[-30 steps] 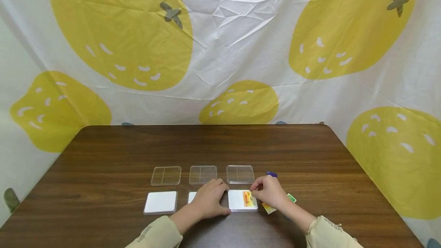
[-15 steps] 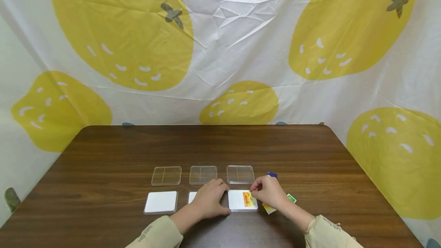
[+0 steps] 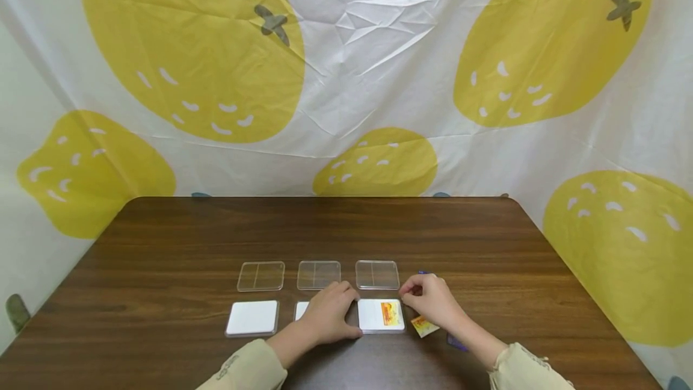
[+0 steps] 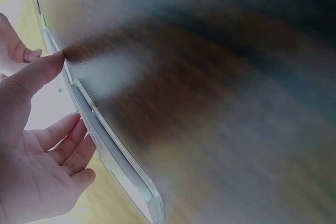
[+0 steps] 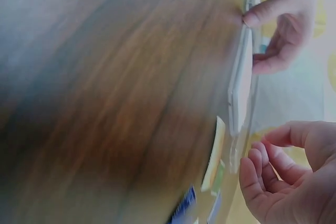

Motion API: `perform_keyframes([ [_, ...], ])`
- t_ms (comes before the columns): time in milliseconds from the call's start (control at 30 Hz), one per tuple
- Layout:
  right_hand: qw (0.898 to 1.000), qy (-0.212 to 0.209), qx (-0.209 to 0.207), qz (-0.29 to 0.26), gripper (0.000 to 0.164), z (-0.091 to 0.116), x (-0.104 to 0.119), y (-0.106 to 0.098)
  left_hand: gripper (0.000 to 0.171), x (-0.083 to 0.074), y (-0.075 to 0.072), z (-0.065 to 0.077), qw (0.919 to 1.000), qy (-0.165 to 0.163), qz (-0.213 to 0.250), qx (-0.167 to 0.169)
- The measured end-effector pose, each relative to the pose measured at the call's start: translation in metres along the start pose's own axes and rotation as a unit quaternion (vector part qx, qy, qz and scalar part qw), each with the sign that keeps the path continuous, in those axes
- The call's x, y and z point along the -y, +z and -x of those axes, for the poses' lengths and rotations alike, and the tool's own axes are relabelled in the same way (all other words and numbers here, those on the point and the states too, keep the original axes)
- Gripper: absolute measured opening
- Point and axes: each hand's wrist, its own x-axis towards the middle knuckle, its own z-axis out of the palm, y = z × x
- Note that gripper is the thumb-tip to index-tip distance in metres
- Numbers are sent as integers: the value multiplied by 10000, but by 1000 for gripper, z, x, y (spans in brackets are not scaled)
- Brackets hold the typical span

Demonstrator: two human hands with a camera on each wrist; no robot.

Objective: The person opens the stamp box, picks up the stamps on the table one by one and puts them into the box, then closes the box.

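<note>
My left hand (image 3: 330, 313) holds the left end of a flat white-topped case (image 3: 370, 315), with thumb at its front corner and fingertips at its back corner. A small yellow-orange picture piece (image 3: 390, 314), like a sticker, lies squarely on the right part of the case. Just off the case's back right corner is my right hand (image 3: 431, 301), thumb and index fingertips close together; in the right wrist view nothing shows between its fingers (image 5: 254, 163). By that hand, a loose yellow picture piece (image 3: 424, 327) and a purple-blue one (image 3: 457, 342) lie on the table.
Two more white-topped cases stand to the left: one (image 3: 252, 318) in full view, one (image 3: 301, 309) mostly behind my left hand. Behind them, three clear plastic lids (image 3: 261, 276) form a row on the brown wooden table (image 3: 178, 245). A lemon-print cloth (image 3: 373, 77) hangs behind.
My right hand has moved slightly right, off the picture piece on the case. The purple-blue piece by the wrist now shows more; the green piece has become hidden. The left hand has stayed put.
</note>
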Motion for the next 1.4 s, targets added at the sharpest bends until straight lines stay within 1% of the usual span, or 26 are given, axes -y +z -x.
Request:
perform_keyframes([
  [167,9999,7,-6,132,5,9,-6,-14,51,0,0,0,10000,-2,11,17],
  [267,9996,-79,60,261,4,16,-11,-20,52,0,1,0,10000,-12,29,13],
  [367,9986,-177,31,489,4,24,-15,-22,52,0,1,-1,10000,-6,39,9],
  [467,9968,-241,-75,762,6,29,-17,-23,51,0,1,-1,10000,-20,58,16],
  [567,9953,-239,-168,921,8,34,-18,-22,51,1,1,0,10000,-41,73,16],
  [733,9933,-34,-300,1112,9,39,-15,-18,51,0,1,0,9999,-46,93,-2],
  [867,9878,3,-483,1480,10,41,-15,-13,51,0,2,0,9999,-26,95,-27],
  [967,9847,-9,-527,1663,12,41,-15,-11,51,1,2,0,9999,-30,102,-25],
  [1100,9834,64,-485,1749,15,42,-13,-9,51,1,3,-1,9999,-64,100,4],
  [1167,9840,30,-473,1718,15,42,-13,-9,51,1,4,-1,9999,-67,87,12],
  [1267,9867,-135,-439,1562,15,42,-15,-9,52,0,4,-1,9999,-64,82,15],
  [1400,9889,-371,-398,1382,18,41,-18,-9,51,0,3,-1,9999,-47,89,-17],
])
